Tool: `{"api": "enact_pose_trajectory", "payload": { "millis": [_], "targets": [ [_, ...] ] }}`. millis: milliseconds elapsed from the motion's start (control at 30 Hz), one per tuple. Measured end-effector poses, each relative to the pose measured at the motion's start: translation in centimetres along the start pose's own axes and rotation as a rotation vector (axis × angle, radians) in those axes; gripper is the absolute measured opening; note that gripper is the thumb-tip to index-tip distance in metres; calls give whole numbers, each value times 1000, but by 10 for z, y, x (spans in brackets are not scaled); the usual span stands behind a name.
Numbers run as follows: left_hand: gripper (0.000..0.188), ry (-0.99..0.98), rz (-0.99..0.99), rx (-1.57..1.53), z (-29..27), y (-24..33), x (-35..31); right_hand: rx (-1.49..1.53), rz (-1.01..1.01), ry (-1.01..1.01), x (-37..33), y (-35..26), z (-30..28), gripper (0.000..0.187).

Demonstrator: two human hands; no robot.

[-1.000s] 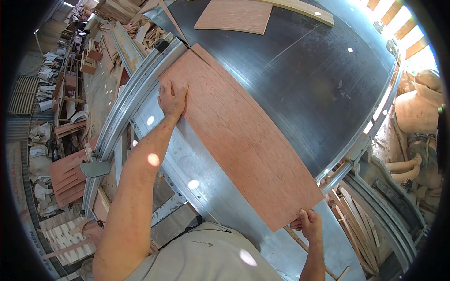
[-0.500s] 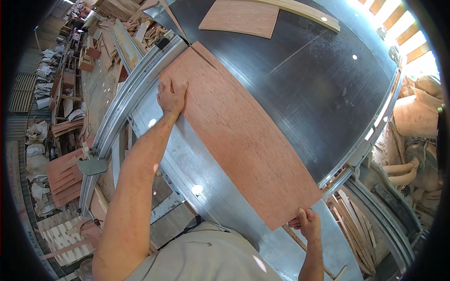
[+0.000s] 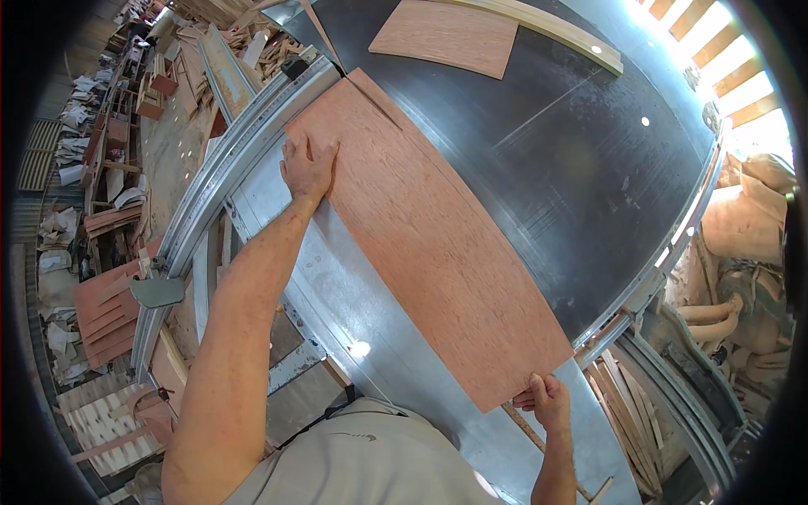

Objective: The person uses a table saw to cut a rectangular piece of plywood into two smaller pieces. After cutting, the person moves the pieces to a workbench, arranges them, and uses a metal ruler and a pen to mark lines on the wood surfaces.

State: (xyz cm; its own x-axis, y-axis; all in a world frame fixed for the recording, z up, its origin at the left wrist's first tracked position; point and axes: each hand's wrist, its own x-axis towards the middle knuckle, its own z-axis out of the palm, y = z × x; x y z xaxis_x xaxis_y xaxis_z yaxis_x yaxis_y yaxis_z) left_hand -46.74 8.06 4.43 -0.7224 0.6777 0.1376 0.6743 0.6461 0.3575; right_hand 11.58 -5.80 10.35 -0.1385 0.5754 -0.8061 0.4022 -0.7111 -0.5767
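A long reddish plywood panel [image 3: 438,252] lies slantwise across the metal saw table [image 3: 374,311]. A thin dark slit runs into its far end, close to the right edge. My left hand [image 3: 308,171] rests on the panel's left edge near the far end, fingers spread over the face. At the near end, my right hand [image 3: 545,399] pinches the panel's edge between thumb and curled fingers. Whatever lies beneath the panel is hidden.
Beyond the panel, a smaller plywood piece [image 3: 446,35] and a pale wood strip [image 3: 547,25] lie on the dark tabletop [image 3: 581,168]. A metal rail [image 3: 227,156] runs along the left. Offcuts [image 3: 627,412] stand at lower right; scrap wood [image 3: 244,63] is piled far left.
The slit in the panel's far end reaches slightly farther along it. The panel and both hands have shifted a little together, and the view has turned slightly.
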Motion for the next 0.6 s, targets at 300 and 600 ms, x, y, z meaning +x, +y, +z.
{"api": "enact_pose_trajectory", "payload": {
  "millis": [300,600],
  "targets": [
    [90,-4,-15,-1,1,-6,15,-30,6,-14,7,-14,11,36],
    [90,-9,-36,24,6,-18,33,-73,24,-36,15,-25,18,35]
  ]
}}
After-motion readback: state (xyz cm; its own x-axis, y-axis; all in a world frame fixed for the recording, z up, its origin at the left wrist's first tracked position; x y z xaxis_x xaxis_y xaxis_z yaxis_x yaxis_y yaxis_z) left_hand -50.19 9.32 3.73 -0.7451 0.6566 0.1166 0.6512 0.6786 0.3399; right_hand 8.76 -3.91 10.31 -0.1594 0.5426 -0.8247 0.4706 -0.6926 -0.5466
